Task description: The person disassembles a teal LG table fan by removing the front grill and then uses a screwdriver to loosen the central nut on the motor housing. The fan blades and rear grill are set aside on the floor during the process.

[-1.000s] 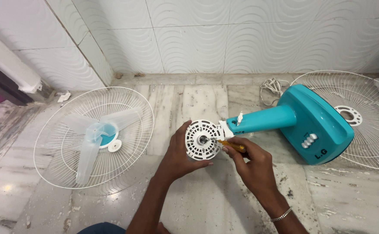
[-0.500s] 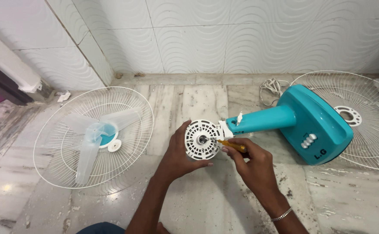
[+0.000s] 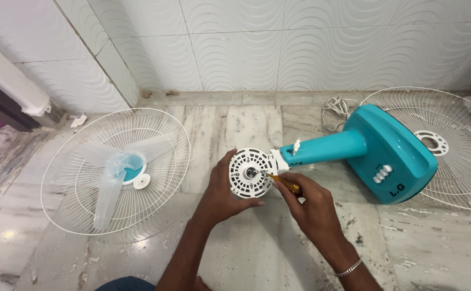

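Observation:
A teal table fan body (image 3: 392, 151) lies on its side on the marble floor, its neck pointing left. At the neck's end is the white round motor housing (image 3: 250, 173), facing up at me. My left hand (image 3: 222, 195) cups the housing from the lower left. My right hand (image 3: 308, 202) holds a small yellow-handled screwdriver (image 3: 285, 183), whose tip rests on the housing's right side near the centre shaft.
A white wire fan guard (image 3: 68, 180) lies at the left, with a translucent blue fan blade (image 3: 118, 171) and a small white cap (image 3: 142, 182) on it. A second white guard (image 3: 456, 156) lies at the right under the fan base. A coiled white cord (image 3: 339, 108) sits by the tiled wall.
Almost nothing differs. Both hands stay on the motor housing, and the screwdriver keeps its place with only a slight shift of the right hand.

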